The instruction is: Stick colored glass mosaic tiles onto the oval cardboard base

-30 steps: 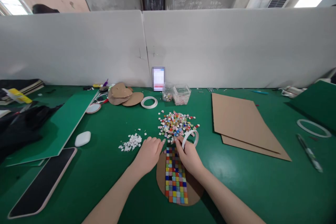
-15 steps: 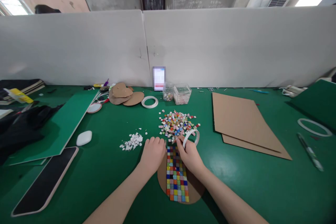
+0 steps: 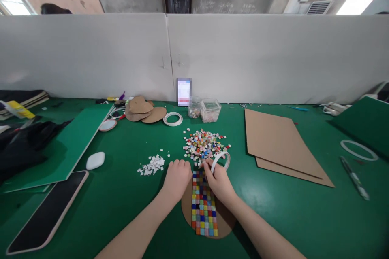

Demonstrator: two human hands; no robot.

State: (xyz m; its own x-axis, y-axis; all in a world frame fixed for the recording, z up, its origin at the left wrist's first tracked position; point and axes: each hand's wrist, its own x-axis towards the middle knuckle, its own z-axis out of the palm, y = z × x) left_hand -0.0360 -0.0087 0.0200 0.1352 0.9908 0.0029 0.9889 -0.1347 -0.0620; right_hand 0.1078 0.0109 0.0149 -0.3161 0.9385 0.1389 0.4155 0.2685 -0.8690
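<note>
A strip of small coloured mosaic tiles [image 3: 204, 214] lies on a round piece of brown cardboard [image 3: 226, 224] in front of me. At the strip's top left corner rests my left hand [image 3: 178, 176], its fingers curled together and their tips hidden. My right hand [image 3: 217, 180] is closed at the top right, with a roll of white tape [image 3: 227, 161] hooked in it. Its thumb and forefinger are pinched near the strip's upper edge; what lies between them is too small to make out. Just beyond both hands spreads a heap of loose mosaic tiles [image 3: 202, 143].
Small white paper scraps [image 3: 153, 165] lie left of my left hand. Behind the tiles stand a clear square box [image 3: 210, 111] and a round jar [image 3: 194, 109]. Cardboard sheets [image 3: 276, 141] are on the right; a phone [image 3: 50, 210] and white case [image 3: 95, 160] lie left.
The whole view has shifted slightly. Both hands stay at the top of the tile strip, and the tape roll remains in my right hand.
</note>
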